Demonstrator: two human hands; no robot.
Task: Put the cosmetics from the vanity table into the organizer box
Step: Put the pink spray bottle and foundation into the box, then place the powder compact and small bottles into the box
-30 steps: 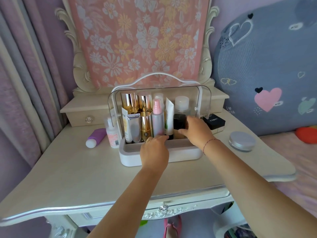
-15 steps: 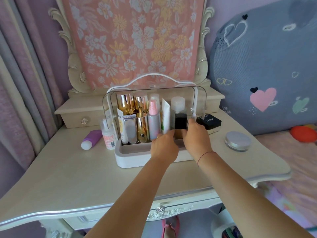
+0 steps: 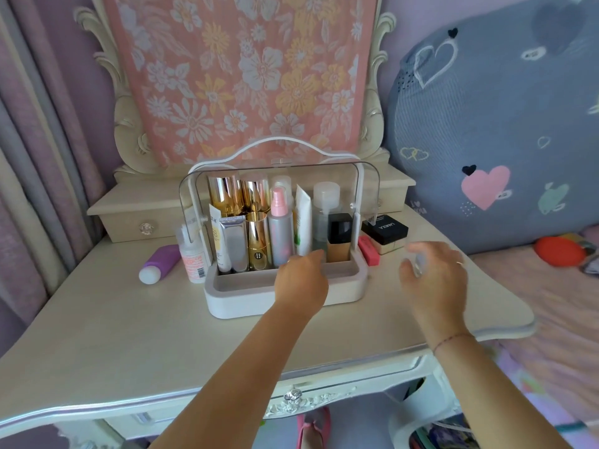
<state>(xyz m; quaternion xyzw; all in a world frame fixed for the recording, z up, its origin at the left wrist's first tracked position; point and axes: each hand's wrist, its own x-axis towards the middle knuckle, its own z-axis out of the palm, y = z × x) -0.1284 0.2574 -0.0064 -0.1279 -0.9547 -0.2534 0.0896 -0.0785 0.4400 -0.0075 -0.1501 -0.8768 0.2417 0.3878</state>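
**Left hand at the organizer's rim, right hand blurred beside it**

The left hand (image 3: 301,281) reaches over the front rim of the organizer box (image 3: 227,303), back upward, fingers stretched forward and relaxed, holding nothing. Just beyond its fingertips stand a foundation bottle (image 3: 339,243) with a black cap and a clear bottle (image 3: 325,202) with a white cap, both upright inside the box. Further to that hand's left, also upright in the box, are a white tube (image 3: 303,218), a pink spray bottle (image 3: 280,228), gold bottles (image 3: 225,196) and a silver tube (image 3: 233,241).

The right hand (image 3: 434,277) hangs over the vanity table (image 3: 129,335), well to the right of the box, fingers spread and curved downward. It is blurred, with something grey showing between thumb and fingers; whether it grips anything cannot be told. Beyond this hand a black compact box (image 3: 385,230) sits on the table, and a pink block (image 3: 369,251) lies beside the organizer's right wall.

Far to the left of both hands, outside the box, a purple bottle (image 3: 160,262) lies on its side and a small bottle with a pink label (image 3: 193,256) stands against the organizer's left end.
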